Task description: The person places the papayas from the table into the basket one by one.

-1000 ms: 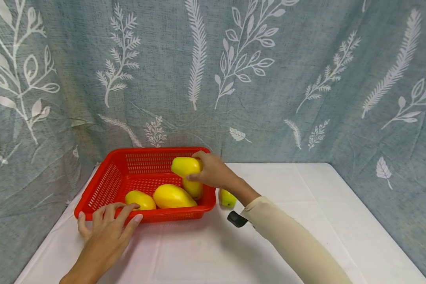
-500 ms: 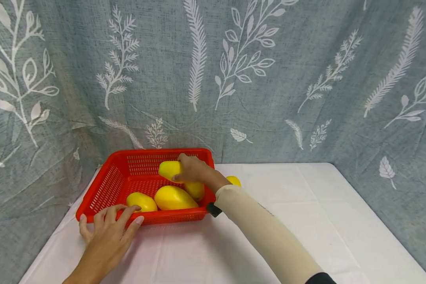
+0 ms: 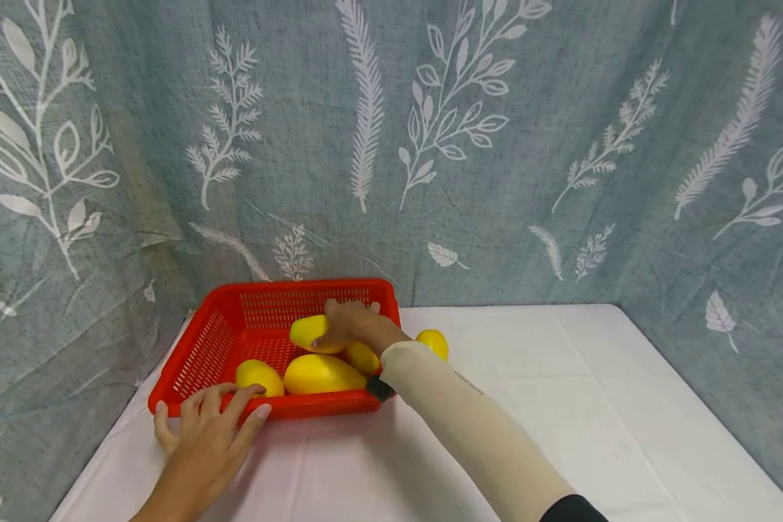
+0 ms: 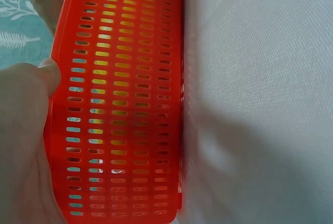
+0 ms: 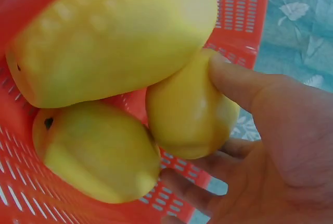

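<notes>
Low in the red basket (image 3: pixel 170 362), my right hand (image 3: pixel 352 324) holds a yellow mango (image 3: pixel 305 332). In the right wrist view, the thumb lies on this mango (image 5: pixel 190 112), and the fingers (image 5: pixel 190 190) reach behind and below it. Three more mangoes lie in the basket: a small one (image 3: pixel 259 375) near the left hand, a large one (image 3: pixel 321 373) in the middle, and one (image 3: pixel 362 357) partly hidden by my right hand. My left hand (image 3: pixel 205 442) grips the basket's near rim, fingers hooked over it. The left wrist view shows the slotted basket wall (image 4: pixel 117 104) beside that hand.
Another yellow mango (image 3: pixel 434 342) lies on the white tablecloth (image 3: pixel 535 391), just right of the basket and partly behind the right sleeve (image 3: pixel 457 413). A grey-green curtain (image 3: pixel 300 145) with white leaf prints rises behind and along both sides of the table.
My right hand has moved left and down into the basket with the mango. The mango on the table shows more from behind the sleeve. My left hand has stayed on the rim.
</notes>
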The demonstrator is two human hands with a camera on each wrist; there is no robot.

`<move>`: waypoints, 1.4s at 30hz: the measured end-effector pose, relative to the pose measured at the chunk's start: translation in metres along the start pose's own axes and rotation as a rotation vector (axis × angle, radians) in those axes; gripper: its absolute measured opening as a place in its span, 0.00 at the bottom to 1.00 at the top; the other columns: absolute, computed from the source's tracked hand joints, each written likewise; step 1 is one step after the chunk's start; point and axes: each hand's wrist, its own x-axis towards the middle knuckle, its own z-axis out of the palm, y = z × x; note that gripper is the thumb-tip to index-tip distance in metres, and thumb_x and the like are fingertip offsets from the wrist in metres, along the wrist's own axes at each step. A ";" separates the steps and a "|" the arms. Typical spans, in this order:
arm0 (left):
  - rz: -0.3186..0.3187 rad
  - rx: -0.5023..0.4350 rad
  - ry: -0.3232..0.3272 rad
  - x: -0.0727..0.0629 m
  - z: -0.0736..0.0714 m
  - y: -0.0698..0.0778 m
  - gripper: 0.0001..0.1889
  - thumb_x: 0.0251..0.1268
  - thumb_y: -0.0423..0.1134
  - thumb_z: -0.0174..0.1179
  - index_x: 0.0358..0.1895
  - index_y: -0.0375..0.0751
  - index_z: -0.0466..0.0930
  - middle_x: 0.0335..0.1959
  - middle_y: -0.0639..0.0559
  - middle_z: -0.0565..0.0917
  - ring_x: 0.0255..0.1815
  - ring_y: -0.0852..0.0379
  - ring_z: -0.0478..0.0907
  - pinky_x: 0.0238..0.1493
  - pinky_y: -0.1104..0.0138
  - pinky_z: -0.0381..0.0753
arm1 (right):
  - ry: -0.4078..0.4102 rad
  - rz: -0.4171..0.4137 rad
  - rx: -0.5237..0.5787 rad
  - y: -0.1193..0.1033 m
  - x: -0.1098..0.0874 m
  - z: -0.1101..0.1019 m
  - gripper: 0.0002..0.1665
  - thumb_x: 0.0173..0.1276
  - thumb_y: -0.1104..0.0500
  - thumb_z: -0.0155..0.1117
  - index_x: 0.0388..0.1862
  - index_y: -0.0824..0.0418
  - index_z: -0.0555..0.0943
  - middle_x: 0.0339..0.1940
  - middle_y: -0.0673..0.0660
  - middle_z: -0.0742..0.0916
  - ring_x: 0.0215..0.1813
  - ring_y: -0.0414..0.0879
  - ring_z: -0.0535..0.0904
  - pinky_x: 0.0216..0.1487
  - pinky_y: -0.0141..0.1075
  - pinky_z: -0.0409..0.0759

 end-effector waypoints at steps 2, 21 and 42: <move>-0.002 0.001 -0.003 -0.001 0.002 0.000 0.32 0.82 0.66 0.45 0.70 0.46 0.76 0.66 0.26 0.68 0.68 0.20 0.54 0.65 0.21 0.23 | -0.027 0.024 -0.011 0.000 0.000 0.001 0.46 0.72 0.36 0.69 0.81 0.50 0.64 0.72 0.53 0.81 0.77 0.57 0.69 0.80 0.56 0.59; -0.009 -0.007 -0.033 -0.002 0.007 0.000 0.34 0.81 0.68 0.43 0.71 0.46 0.75 0.66 0.26 0.67 0.68 0.20 0.52 0.65 0.21 0.20 | -0.054 0.015 -0.046 0.011 0.003 0.010 0.47 0.76 0.38 0.66 0.86 0.50 0.59 0.77 0.49 0.79 0.84 0.58 0.61 0.84 0.58 0.50; 0.012 0.002 -0.005 0.000 0.002 -0.002 0.30 0.83 0.65 0.45 0.70 0.47 0.75 0.64 0.29 0.66 0.67 0.21 0.52 0.64 0.21 0.20 | 0.191 -0.272 0.382 0.087 -0.045 -0.014 0.38 0.79 0.44 0.65 0.80 0.58 0.69 0.73 0.63 0.80 0.72 0.60 0.78 0.71 0.56 0.78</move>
